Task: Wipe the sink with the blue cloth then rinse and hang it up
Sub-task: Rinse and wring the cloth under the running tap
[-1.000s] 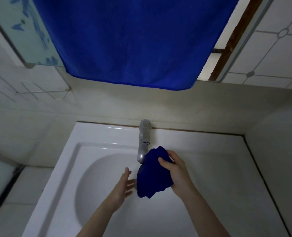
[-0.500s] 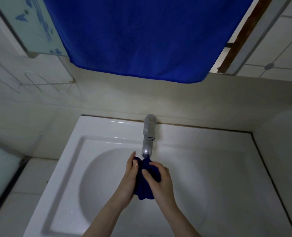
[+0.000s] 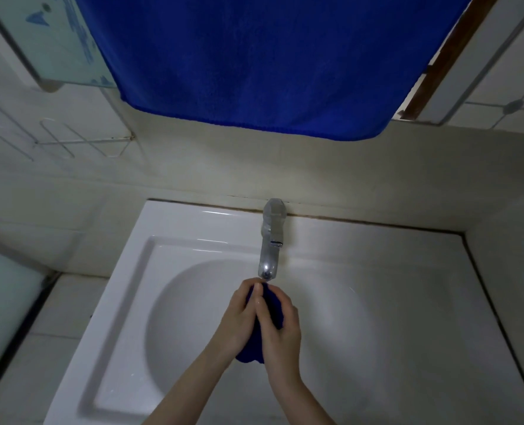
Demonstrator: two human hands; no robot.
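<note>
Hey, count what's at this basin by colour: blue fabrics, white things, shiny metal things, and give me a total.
Blue fabrics: 2 (bunched blue cloth, large hanging blue towel)
White ceramic sink: 1
Chrome metal tap: 1
Total: 4

The sink point(image 3: 177, 228) is gleaming glossy white and smooth, the tap point(image 3: 269, 250) is shining as polished metal, and the blue cloth point(image 3: 274, 305) at lower centre and the towel point(image 3: 254, 56) across the top are showing soft matt pile.

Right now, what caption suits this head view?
Left hand and right hand hold the bunched blue cloth beneath the tap over the white sink.
</note>
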